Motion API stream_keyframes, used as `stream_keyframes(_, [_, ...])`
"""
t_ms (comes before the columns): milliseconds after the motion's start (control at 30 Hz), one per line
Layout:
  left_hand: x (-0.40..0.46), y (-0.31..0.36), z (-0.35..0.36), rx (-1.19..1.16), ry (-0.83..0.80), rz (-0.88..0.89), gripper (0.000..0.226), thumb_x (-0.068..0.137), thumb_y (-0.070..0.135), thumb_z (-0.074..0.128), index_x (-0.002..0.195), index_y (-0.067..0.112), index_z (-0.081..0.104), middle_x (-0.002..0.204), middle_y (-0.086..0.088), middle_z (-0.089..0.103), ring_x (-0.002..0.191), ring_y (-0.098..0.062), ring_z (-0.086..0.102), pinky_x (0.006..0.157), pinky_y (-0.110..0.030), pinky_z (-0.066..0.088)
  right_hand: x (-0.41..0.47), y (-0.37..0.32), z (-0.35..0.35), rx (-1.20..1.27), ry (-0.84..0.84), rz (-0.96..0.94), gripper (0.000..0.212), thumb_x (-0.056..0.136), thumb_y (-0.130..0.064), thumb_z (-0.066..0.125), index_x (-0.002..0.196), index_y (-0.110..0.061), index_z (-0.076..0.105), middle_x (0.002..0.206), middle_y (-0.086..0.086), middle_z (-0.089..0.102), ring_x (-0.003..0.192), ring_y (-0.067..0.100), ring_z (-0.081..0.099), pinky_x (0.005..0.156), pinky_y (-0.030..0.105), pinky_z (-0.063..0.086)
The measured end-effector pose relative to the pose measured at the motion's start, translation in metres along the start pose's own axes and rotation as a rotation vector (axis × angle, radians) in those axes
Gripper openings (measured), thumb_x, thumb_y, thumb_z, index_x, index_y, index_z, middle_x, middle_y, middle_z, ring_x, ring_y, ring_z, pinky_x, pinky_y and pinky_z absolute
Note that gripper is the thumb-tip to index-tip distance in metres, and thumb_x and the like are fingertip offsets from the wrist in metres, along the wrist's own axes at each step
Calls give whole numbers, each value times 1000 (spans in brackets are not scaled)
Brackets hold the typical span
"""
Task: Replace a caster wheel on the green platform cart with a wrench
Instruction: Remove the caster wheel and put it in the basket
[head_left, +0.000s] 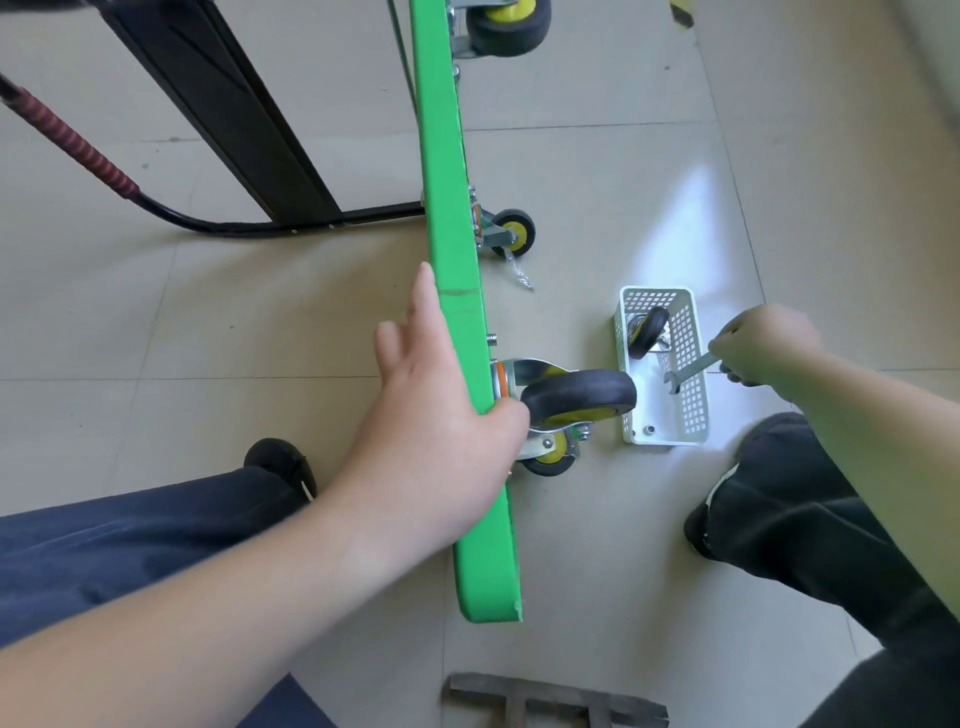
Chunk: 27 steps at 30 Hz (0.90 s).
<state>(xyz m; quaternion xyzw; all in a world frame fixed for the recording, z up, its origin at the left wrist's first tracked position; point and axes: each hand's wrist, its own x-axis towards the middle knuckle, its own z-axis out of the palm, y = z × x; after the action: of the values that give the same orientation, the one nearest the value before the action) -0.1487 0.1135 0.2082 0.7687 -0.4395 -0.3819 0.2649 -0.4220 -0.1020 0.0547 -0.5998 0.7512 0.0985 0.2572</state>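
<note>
Green is the edge of the platform cart (457, 322), tipped up on its side on the tiled floor (260, 312). Our left hand (441, 410) rests against that edge, fingers nearly straight along it and the thumb hooked round to the wheel side. Right beside this hand a black caster wheel (579, 397) with a yellow hub juts from the underside, with a second caster (550, 457) just below it. Further right, our right hand (763, 345) grips the handle of a metal wrench (685, 376), fingers curled round it, its open end hanging over a white perforated basket (691, 415). Inside the basket, beyond the wrench, lies a loose caster wheel (647, 332). Two small nuts (649, 429) sit at its near end.
</note>
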Motion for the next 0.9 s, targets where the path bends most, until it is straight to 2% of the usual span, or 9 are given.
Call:
stream_keyframes(67, [0,0,0,-4,-4,8,103,90,20,64,163,41,-6,128,6,32,87,26,43,66,7,35,-11,-6,-17,46,-27,-12,24,87,-9,56,81,1,77,68,12,76,64,34,74,70,41,63])
stream_keyframes(133, [1,0,0,-9,-12,9,104,91,20,64,163,41,-8,128,6,31,80,29,42,64,7,35,-26,-13,-34,113,-80,-18,23,91,-7,57,82,3,75,67,12,76,75,36,77,81,53,63])
stream_keyframes(167, [0,0,0,-12,-13,11,104,91,20,64,163,40,-9,128,5,31,79,30,42,63,7,35,-34,-16,-43,165,-108,-20,22,94,-5,56,83,5,73,70,15,76,75,35,77,81,51,63])
stream_keyframes(367, [0,0,1,-18,-8,34,104,90,18,64,164,37,-7,129,1,32,76,33,38,60,5,34,-82,-26,-88,619,-234,4,14,99,1,59,102,11,68,91,24,76,69,23,73,56,26,61])
stream_keyframes(500, [-2,2,1,-32,-13,30,106,91,19,64,164,36,-10,131,1,30,75,34,38,62,-16,31,-116,-27,-107,1067,-378,-4,15,98,2,59,109,4,69,88,17,75,67,14,73,59,19,60])
stream_keyframes(600, [-2,3,1,-29,-4,30,105,89,19,65,164,36,-7,132,-1,33,75,36,35,67,-16,29,-144,-26,-116,1303,-515,-22,22,95,3,58,116,2,64,85,12,72,67,12,71,60,18,59])
stream_keyframes(667, [-1,4,2,-16,8,27,105,89,19,66,164,36,-5,132,-2,34,75,36,34,67,-17,29,-164,-24,-118,1348,-634,-72,29,87,2,59,116,-2,60,87,9,71,68,10,69,59,17,59])
stream_keyframes(800, [-3,6,0,36,9,11,106,90,24,68,163,37,-7,134,0,32,79,20,43,77,-21,33,-202,-22,-105,1347,-767,-145,37,84,7,56,119,-1,63,92,11,71,67,13,66,64,22,61])
stream_keyframes(900, [-3,8,-1,65,10,9,106,90,27,69,163,36,-7,134,3,30,84,-4,46,85,-24,34,-226,-21,-91,1405,-822,-120,41,78,13,57,110,-7,71,92,15,67,63,21,61,61,28,60])
